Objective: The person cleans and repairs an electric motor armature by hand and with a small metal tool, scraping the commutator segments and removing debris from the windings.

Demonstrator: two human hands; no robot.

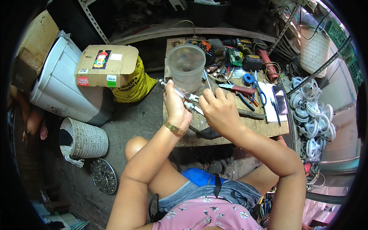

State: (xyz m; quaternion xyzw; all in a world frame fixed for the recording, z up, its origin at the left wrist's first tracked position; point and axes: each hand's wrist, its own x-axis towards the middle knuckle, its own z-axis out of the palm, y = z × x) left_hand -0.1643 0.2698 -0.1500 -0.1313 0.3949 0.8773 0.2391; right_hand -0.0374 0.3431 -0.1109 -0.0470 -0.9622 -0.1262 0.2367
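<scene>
Curling around a slender silvery metal piece (179, 92), the left hand (177, 107) is closed on it, palm facing inward and thumb laid along its upper part. The right hand (219, 110), at 3 o'clock from the left, has its fingers folded in close to the piece's lower end; its fingertips are hidden, so I cannot tell whether it pinches anything. The piece is held above the near-left part of a pale wooden workbench (260, 129), its long axis slanting from 10 o'clock down to 4 o'clock, with one end pointing up-left past the thumb and the other toward the right hand. A short forked part juts from its middle toward 3 o'clock.

At 12 o'clock from the left hand stands a translucent round plastic bucket (181, 78). Toward 2 o'clock lie a blue reel (248, 79) and blue-handled scissors (262, 97); at 3 o'clock, a dark-screened phone (281, 100) rests on white paper. Farther out, a brown cardboard box (92, 63) sits at 10 o'clock against a bright yellow bag (140, 78). Between 8 and 9 o'clock, a whitish lattice-patterned plastic basket (90, 138) lies tipped on its side.
</scene>
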